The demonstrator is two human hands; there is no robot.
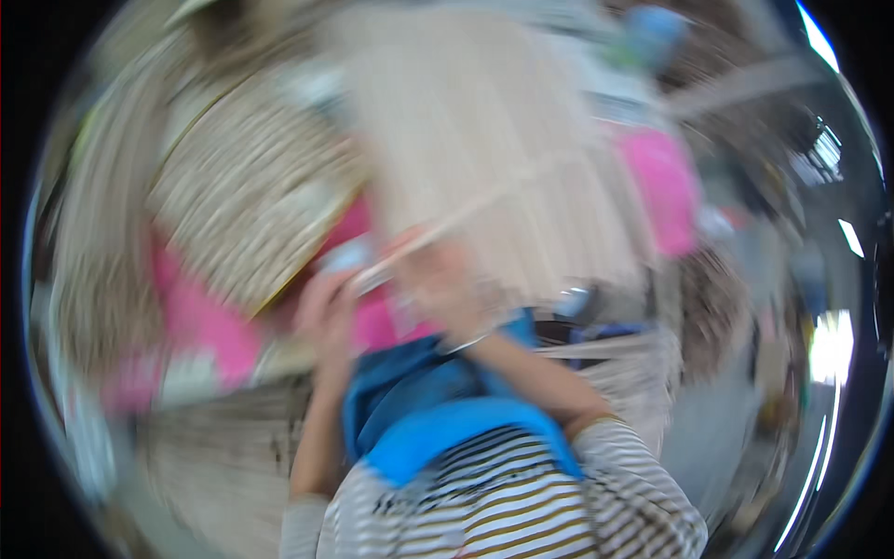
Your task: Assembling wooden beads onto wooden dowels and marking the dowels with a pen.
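Note:
Motion blurs the whole picture. A thin pale stick (380,273) slants up and to the right from my left hand (328,307), whose fingers look closed on its lower end. My right hand (440,284) is beside it, its fingers smeared near the same stick; whether they grip it I cannot make out. Past my right hand spreads a broad layer of long, thin pale strands or sticks (484,121), its near ends close to the wrist. To the left lies a round, yellow-rimmed tray (284,287) covered with rows of pale, narrow pieces.
Pink sheeting (209,321) shows under the tray, and another pink piece (659,191) lies at the right. A bundle of pale strands (112,242) hangs at the far left. A blurred blue item (655,35) is at the back right. Blue cloth (419,377) covers my lap.

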